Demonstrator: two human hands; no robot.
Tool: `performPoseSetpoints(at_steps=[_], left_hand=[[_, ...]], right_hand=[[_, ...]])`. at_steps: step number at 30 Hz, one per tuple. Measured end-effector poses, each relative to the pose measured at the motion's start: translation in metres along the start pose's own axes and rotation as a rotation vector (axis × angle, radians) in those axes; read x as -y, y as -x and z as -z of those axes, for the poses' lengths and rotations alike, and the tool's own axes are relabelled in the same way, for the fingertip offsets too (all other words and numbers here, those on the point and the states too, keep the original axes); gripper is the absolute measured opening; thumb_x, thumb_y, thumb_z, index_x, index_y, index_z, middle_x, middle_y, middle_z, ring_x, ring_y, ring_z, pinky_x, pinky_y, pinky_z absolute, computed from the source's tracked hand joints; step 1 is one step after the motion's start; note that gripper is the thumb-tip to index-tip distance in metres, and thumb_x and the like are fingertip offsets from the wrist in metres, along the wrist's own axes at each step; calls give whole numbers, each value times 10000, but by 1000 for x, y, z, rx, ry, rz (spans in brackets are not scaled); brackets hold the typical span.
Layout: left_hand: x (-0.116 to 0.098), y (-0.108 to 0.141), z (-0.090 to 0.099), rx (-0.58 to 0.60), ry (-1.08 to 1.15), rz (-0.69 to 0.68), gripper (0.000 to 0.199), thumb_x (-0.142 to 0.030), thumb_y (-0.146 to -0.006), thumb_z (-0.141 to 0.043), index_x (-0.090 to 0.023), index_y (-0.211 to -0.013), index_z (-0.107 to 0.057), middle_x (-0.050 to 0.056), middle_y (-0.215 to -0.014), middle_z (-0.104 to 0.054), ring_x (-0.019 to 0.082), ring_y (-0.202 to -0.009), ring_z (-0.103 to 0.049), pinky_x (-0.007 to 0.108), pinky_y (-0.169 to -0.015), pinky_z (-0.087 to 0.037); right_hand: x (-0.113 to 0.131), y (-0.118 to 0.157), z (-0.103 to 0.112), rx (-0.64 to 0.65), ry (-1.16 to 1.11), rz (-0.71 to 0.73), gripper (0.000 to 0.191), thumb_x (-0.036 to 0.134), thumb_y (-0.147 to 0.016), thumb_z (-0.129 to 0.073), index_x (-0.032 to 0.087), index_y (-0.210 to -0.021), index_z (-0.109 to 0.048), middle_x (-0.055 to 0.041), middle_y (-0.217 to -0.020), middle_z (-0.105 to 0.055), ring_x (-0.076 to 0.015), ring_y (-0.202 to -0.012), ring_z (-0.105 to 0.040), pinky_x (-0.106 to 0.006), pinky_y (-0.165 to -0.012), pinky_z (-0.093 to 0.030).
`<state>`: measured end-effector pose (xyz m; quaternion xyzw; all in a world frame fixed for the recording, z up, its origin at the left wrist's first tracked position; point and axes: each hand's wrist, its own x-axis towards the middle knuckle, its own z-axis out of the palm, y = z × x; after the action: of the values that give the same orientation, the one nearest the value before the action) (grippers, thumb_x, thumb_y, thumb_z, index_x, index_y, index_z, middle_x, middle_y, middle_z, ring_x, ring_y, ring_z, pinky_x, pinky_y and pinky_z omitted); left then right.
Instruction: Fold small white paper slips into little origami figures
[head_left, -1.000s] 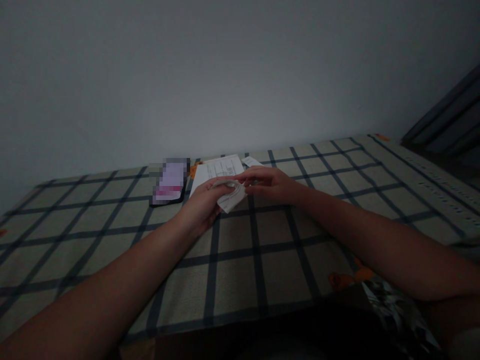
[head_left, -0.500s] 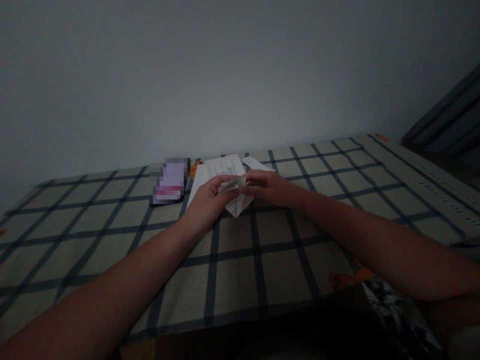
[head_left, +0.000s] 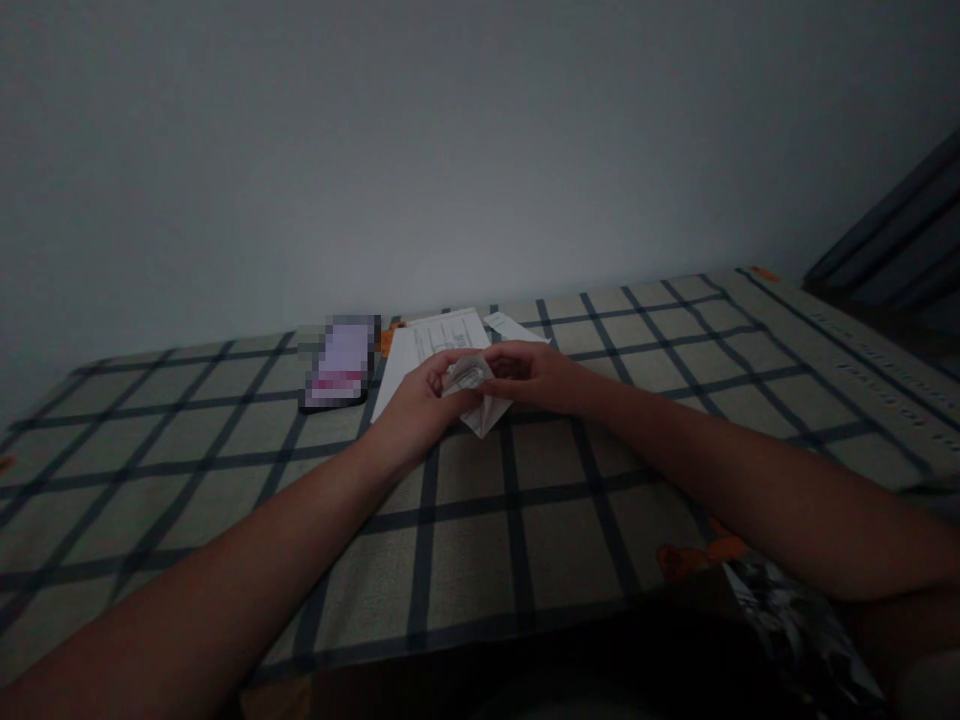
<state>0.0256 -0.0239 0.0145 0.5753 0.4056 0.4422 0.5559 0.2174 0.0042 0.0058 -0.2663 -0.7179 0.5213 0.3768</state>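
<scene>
A small piece of folded white paper (head_left: 484, 412) with printed marks is held between both hands, its pointed corner hanging toward me. My left hand (head_left: 424, 395) grips its left side, the thumb across the front. On the right side, my right hand (head_left: 534, 375) pinches the same paper between thumb and fingers. Behind them a printed white sheet (head_left: 405, 350) lies flat on the checked cloth, partly covered by my left hand. A narrow white paper strip (head_left: 514, 327) rests just beyond my right hand.
A phone (head_left: 341, 362) with a lit, blurred screen lies left of the papers. The checked cloth (head_left: 480, 540) covers the surface up to a plain wall (head_left: 480, 150). Dark striped fabric (head_left: 900, 230) hangs at the far right.
The folded paper has opened out a little between my fingers and shows a rounder, hollow top. Both hands have stayed in nearly the same place.
</scene>
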Motion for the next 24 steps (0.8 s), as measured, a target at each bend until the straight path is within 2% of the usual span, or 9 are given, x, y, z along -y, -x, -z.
performPoseSetpoints(at_steps=[5,8,13,19,24], left_hand=[[-1,-1,1,-25,-18,3,423,-251,-700,-786,-208,-1105,-672,60,-1044,-714,203,-900,-667,338,-812,-496],[-2,0,1,-4,-25,19,419,-272,-708,-792,-203,-1106,-679,76,-1055,-718,210,-915,-671,341,-817,-501],[-4,1,-1,2,4,42,375,-269,-713,-802,-202,-1067,-697,82,-1071,-726,213,-946,-678,342,-855,-508],[-11,3,-4,-1,184,134,415,-252,-698,-823,-199,-1082,-676,67,-1003,-745,184,-860,-697,297,-794,-523],[-12,3,-5,-2,141,137,402,-261,-681,-835,-185,-1045,-680,58,-955,-745,166,-831,-689,269,-763,-508]], right_hand=[[1,1,2,60,51,30,341,301,-809,-720,169,-1104,-615,-37,-945,-694,-128,-840,-660,-281,-761,-551],[2,2,3,81,73,38,353,297,-810,-721,166,-1120,-613,-29,-918,-685,-127,-848,-658,-274,-761,-552],[2,1,6,95,26,41,402,291,-792,-743,182,-1161,-629,-41,-973,-706,-142,-893,-674,-303,-812,-558],[6,1,12,168,48,85,464,311,-856,-688,210,-1301,-602,-67,-1154,-695,-151,-989,-660,-317,-882,-532],[3,2,15,121,119,59,442,337,-837,-705,199,-1254,-654,-68,-1110,-713,-160,-974,-657,-317,-876,-522]])
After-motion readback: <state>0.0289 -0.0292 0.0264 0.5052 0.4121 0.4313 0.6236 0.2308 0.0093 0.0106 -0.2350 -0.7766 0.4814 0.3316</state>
